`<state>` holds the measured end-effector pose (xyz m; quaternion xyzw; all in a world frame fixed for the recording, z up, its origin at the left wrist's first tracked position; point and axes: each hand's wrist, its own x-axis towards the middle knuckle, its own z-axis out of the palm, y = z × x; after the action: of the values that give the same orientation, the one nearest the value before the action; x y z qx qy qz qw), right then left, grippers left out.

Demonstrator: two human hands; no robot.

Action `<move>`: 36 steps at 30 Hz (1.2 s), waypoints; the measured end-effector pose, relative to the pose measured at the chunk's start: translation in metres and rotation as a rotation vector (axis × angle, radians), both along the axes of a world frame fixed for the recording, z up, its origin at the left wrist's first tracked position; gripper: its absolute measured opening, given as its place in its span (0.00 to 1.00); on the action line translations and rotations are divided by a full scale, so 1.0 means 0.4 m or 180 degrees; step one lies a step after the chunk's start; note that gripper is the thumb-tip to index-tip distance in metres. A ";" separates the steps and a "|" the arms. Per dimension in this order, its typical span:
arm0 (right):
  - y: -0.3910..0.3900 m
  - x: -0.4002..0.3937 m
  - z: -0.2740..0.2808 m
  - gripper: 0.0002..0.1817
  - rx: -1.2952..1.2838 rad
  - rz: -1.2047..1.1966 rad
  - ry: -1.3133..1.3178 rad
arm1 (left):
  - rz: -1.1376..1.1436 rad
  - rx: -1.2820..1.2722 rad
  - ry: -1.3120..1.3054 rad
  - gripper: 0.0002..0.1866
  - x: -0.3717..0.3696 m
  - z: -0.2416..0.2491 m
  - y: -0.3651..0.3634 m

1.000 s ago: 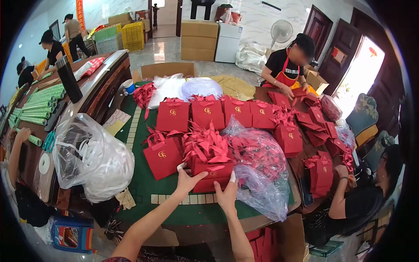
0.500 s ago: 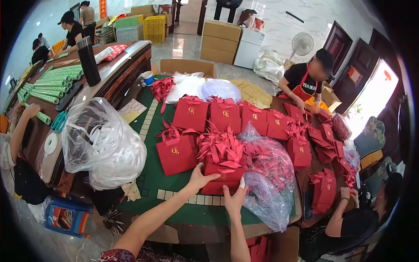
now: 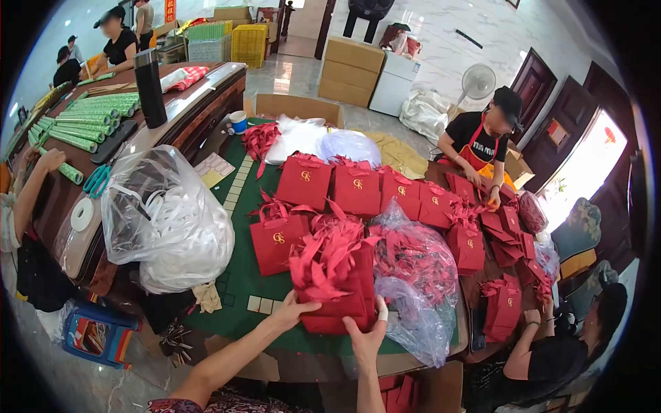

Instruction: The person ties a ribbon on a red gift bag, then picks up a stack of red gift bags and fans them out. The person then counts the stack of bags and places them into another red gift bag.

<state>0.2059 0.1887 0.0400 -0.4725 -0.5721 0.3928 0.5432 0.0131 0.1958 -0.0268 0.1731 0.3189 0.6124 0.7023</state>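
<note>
Between my two hands is a bundle of red paper gift bags [image 3: 337,320], with a heap of red ribbon handles on top. My left hand [image 3: 290,313] grips its lower left edge. At the lower right edge, my right hand [image 3: 368,334] has its thumb on the front and a white wrap on one finger. Behind stand more red gift bags [image 3: 357,186] with gold lettering, in a row. Right of the bundle lies a clear plastic bag [image 3: 420,268] full of red ribbons, close to my right fingers.
A big clear bag of white ribbon [image 3: 179,227] sits left on the green table mat [image 3: 237,303]. Beyond it are green rolls [image 3: 86,124], a black flask [image 3: 149,89] and teal scissors [image 3: 97,181]. Co-workers handle red bags [image 3: 502,310] at the right; a cardboard box [image 3: 437,385] stands below.
My hands have pulled the bundle of gift bags slightly left and towards me. It now tilts, and its gold lettering is out of sight. The seated person's hand at right has reached towards the bags.
</note>
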 end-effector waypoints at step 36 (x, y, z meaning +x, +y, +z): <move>-0.249 -0.084 0.128 0.35 0.0128 0.0802 -0.1513 | -0.0935 -0.0321 0.0257 0.25 -0.057 -0.048 -0.511</move>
<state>0.1723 0.0890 0.0912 -0.4657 -0.7456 0.3238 0.3498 -0.0099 -0.0088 -0.0458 0.2068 0.3485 0.4788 0.7788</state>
